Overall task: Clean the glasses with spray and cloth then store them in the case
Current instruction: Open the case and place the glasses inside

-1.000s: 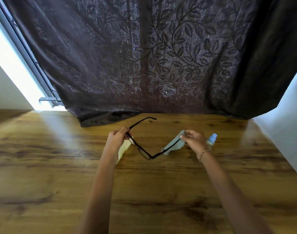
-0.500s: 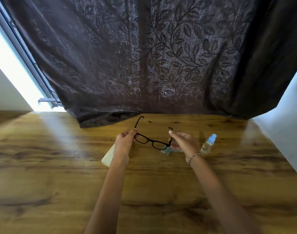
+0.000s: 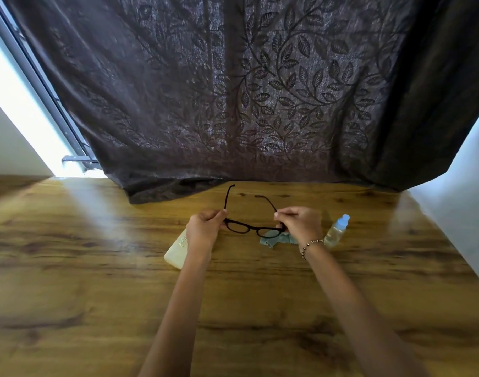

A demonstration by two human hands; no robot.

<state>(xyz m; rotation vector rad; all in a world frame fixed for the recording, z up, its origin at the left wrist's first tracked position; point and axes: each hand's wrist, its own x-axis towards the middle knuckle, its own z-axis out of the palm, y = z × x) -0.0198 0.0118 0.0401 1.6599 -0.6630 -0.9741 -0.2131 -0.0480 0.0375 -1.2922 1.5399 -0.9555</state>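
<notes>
Black-framed glasses (image 3: pixel 250 228) are held level above the wooden table (image 3: pixel 96 281), both temple arms unfolded and pointing away from me. My left hand (image 3: pixel 204 228) pinches the left hinge and my right hand (image 3: pixel 300 223) pinches the right hinge. A pale teal cloth (image 3: pixel 273 238) lies crumpled on the table under the right lens, partly hidden by my right hand. A cream glasses case (image 3: pixel 177 250) lies shut under my left wrist. A small clear spray bottle (image 3: pixel 337 231) with a light blue cap stands just right of my right hand.
A dark leaf-patterned curtain (image 3: pixel 246 91) hangs behind the table, its hem resting on the far edge. A bright window strip (image 3: pixel 23 112) is at the left and a white wall (image 3: pixel 464 186) at the right.
The glasses swung from a tilted pose to level, lenses facing me. My right hand let the cloth drop to the table and took the right hinge. The second temple arm opened out.
</notes>
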